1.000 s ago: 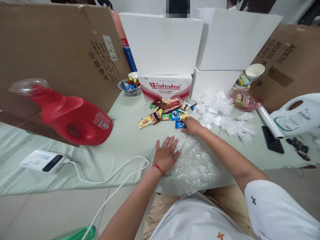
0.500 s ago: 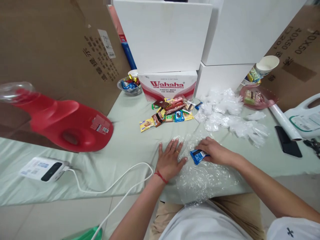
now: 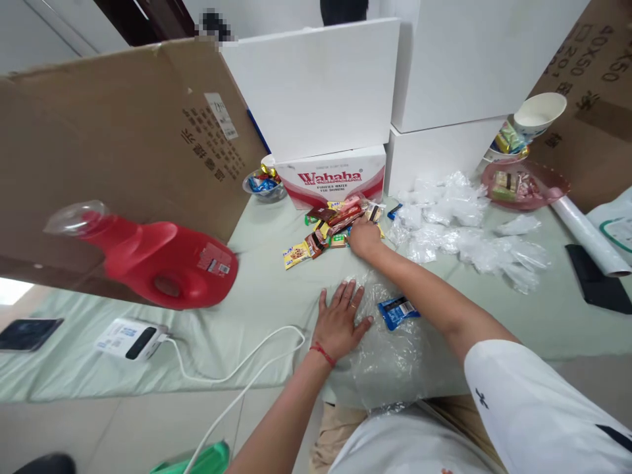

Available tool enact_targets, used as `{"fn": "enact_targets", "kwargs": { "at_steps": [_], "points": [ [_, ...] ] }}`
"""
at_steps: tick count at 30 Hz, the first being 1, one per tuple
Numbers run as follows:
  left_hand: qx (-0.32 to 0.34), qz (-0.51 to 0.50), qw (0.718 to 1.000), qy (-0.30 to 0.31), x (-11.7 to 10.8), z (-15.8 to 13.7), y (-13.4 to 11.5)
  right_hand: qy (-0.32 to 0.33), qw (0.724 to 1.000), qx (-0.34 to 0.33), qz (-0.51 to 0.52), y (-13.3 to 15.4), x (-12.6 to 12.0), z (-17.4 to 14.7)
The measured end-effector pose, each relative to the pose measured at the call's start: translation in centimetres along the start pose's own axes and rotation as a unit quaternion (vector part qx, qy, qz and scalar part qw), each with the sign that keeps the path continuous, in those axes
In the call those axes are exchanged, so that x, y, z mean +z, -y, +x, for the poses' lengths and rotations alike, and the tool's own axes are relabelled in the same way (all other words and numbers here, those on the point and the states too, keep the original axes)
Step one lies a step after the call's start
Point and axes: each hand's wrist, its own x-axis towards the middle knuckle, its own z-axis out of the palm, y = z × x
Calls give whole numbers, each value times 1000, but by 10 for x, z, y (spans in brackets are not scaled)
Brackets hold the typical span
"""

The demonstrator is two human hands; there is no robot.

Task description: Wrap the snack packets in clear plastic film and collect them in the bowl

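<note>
I've set blue snack pkt (image 3: 397, 312) on clear film (image 3: 388, 362), freeing R hand (image 3: 365, 237) for snack pile (image 3: 316, 243) (grip hidden, can't tell); L hand (image 3: 340, 321) flat, splayed.

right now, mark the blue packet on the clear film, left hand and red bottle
Blue packet (image 3: 396, 312): head view, wrapper's middle.
Left hand (image 3: 342, 321): head view, back of hand.
Red bottle (image 3: 165, 255): head view, body.

Packet (image 3: 394, 313) — blue, cloth (image 3: 261, 283) — pale green

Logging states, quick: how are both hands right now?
Left hand: open, palm down at the clear plastic.
Right hand: at the snack pile; grip can't be told.
</note>
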Motion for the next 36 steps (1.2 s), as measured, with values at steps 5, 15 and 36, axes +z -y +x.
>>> {"fn": "enact_targets", "kwargs": {
  "at_steps": [5,15,36],
  "points": [
    [1,-3,1000,-10,-2,1,0,-40,999,-13,-33,-24,10,-24],
    [2,-20,1000,-17,-5,2,-2,10,962,-248,118,-126,-50,-121],
    [2,-65,983,-173,-16,-11,4,-2,947,-289,136,-142,-31,-216]
  ]
}}
